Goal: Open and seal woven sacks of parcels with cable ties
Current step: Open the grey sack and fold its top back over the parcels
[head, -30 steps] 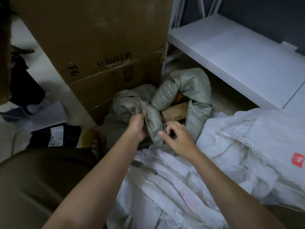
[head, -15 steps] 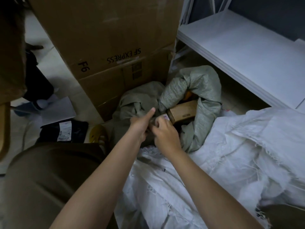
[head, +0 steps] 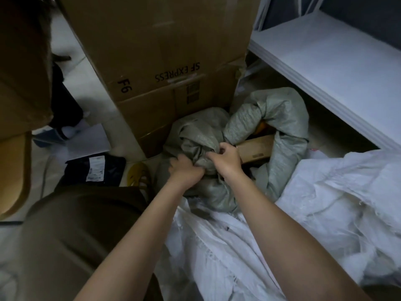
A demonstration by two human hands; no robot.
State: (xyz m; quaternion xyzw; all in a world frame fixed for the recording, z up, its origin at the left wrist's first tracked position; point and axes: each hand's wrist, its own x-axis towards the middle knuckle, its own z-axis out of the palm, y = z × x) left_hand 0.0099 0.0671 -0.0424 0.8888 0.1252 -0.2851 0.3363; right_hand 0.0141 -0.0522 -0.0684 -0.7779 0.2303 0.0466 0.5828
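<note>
The left hand (head: 187, 169) is gripping bunched fabric of the grey-green woven sack (head: 280, 118), fingers curled round it. The right hand (head: 225, 158), at its 2 o'clock, is clutching the same gathered fabric beside a brown parcel (head: 257, 149).

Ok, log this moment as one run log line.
stage: gathering sack mouth | left hand: grips grey-green woven sack fabric | right hand: grips same bunched fabric | cardboard parcel: showing in mouth | cable tie: none visible

The pale floor (head: 91, 79) carries stacked cardboard boxes (head: 165, 61), a grey-green woven sack (head: 280, 124) beside them, and white woven sacks (head: 325, 203). A black labelled parcel (head: 97, 170) and a white sheet (head: 91, 140) lie on it left of the boxes.
</note>
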